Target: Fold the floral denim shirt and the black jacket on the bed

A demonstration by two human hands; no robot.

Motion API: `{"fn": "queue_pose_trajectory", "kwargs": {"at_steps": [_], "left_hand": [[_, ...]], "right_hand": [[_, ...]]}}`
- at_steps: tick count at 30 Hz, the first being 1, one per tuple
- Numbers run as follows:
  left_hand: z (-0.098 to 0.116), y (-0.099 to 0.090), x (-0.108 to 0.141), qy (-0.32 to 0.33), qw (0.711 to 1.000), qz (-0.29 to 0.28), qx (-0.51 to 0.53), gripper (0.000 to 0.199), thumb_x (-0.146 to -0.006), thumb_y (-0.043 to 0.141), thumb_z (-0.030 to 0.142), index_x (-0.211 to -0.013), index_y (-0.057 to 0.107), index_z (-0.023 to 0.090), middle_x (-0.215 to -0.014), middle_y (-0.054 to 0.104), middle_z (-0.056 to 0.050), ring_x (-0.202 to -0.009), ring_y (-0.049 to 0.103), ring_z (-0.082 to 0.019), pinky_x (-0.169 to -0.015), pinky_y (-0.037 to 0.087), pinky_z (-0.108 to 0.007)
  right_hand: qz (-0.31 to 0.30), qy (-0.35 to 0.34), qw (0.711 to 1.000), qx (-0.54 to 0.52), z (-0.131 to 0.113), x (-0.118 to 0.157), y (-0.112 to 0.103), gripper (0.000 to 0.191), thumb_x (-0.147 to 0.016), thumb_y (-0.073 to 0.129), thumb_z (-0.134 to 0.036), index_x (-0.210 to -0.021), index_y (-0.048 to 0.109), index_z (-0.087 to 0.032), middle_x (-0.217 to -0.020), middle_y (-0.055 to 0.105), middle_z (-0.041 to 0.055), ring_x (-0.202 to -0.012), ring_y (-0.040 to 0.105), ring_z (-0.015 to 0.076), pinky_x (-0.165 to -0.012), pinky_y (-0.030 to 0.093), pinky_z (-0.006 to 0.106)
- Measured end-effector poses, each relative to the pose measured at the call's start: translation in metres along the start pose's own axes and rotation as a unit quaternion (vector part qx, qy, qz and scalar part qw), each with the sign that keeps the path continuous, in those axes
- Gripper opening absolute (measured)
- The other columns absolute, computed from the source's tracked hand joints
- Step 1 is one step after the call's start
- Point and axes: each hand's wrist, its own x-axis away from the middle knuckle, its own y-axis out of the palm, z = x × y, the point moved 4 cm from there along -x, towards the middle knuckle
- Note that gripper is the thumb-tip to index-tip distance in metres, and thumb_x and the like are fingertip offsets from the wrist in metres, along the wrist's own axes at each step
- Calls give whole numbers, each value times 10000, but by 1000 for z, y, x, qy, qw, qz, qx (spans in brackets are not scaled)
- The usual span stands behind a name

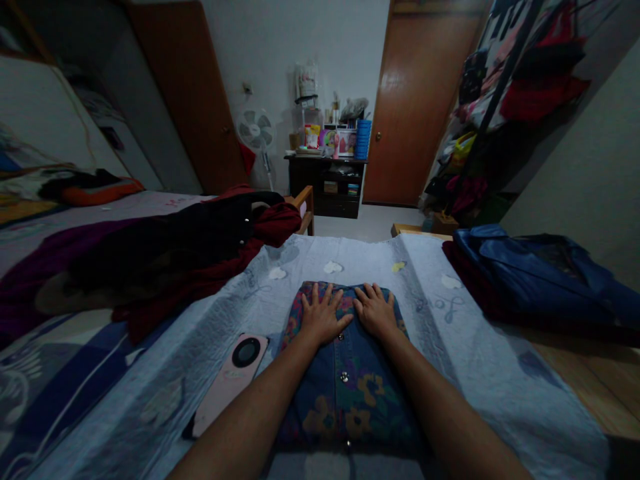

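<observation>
Step in hand, as we judge it: flattening or smoothing the folded shirt [345, 400]; the left hand [323, 317] and the right hand [375, 312] both rest palm-down on its far half; the next move, we think, calls for light, level palms, lifted rather than dragged, so that the folds stay square.

The shirt lies under the fingers of both hands, on the sheet [370, 253]; left fingers spread wide, thumb pointing toward the shirt's middle; right fingers fanned a little less; neither hand pinches anything; the fingertips sit near the shirt's far edge, and its near half, flowered and with buttons [345, 377] down the middle, lies bare between the forearms.

Around the shirt we note a phone [225, 393] just to its left, partly behind the left forearm; dark clothes [175, 247] farther left; blue clothes [540, 267] well to its right.
</observation>
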Motion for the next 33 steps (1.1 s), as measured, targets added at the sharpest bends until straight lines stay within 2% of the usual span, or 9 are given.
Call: {"fn": "queue_pose_trajectory", "kwargs": {"at_steps": [6, 10, 14, 21, 28, 31, 33], "left_hand": [[-1, 1, 0, 2, 1000, 2, 20, 793, -815, 294, 777, -1489, 302, 359, -1606, 179, -23, -1447, 28, -430, -1071, 78, -719], [0, -2, 1, 1, 1000, -2, 28, 786, -819, 316, 764, -1486, 317, 346, -1605, 179, -30, -1448, 20, -429, -1069, 71, -720], [1, -5, 2, 0, 999, -11, 32, 780, -823, 332, 755, -1484, 321, 343, -1608, 170, -29, -1449, 0, -426, -1074, 68, -715], [1, -3, 1, -5, 999, -8, 34, 788, -814, 335, 762, -1484, 321, 346, -1608, 173, -22, -1450, 6, -422, -1082, 58, -704], [0, -5, 3, 1, 999, -5, 42, 781, -818, 327, 762, -1478, 333, 344, -1605, 184, -23, -1451, 8, -421, -1088, 56, -696], [0, -11, 4, 8, 998, -12, 61, 756, -841, 305, 744, -1470, 355, 327, -1601, 200, -33, -1458, 26, -399, -1105, 69, -668], [-1, -16, 5, 13, 997, -17, 78, 706, -877, 281, 704, -1457, 380, 314, -1594, 223, -45, -1462, 65, -372, -1116, 77, -647]], "right_hand": [[-61, 8, 998, -12, 5, -5, 2, 531, -973, 232, -518, -1452, 364, -329, -1566, 289, 28, -1441, 176, 278, -1086, 134, 623], [-92, 1, 995, -25, 14, -8, 3, 592, -959, 243, -570, -1480, 329, -301, -1585, 241, 30, -1452, 157, 263, -1118, 140, 555], [-90, 6, 996, -23, 26, -13, 3, 613, -962, 256, -574, -1485, 331, -263, -1584, 240, 61, -1445, 197, 258, -1129, 161, 464], [-85, 44, 995, -26, 40, -18, 8, 634, -962, 255, -578, -1499, 299, -244, -1571, 273, 73, -1435, 220, 271, -1115, 204, 440], [-97, 34, 993, -50, 54, -28, 14, 658, -964, 304, -520, -1481, 331, -114, -1537, 331, 137, -1427, 255, 241, -1143, 181, 356], [-66, 68, 993, -67, 63, -25, 9, 696, -944, 374, -476, -1496, 264, -66, -1538, 313, 166, -1420, 269, 244, -1137, 200, 345], [-41, 100, 992, -68, 68, -18, 3, 723, -922, 418, -449, -1507, 222, -71, -1550, 279, 172, -1426, 246, 268, -1134, 211, 379]]}}
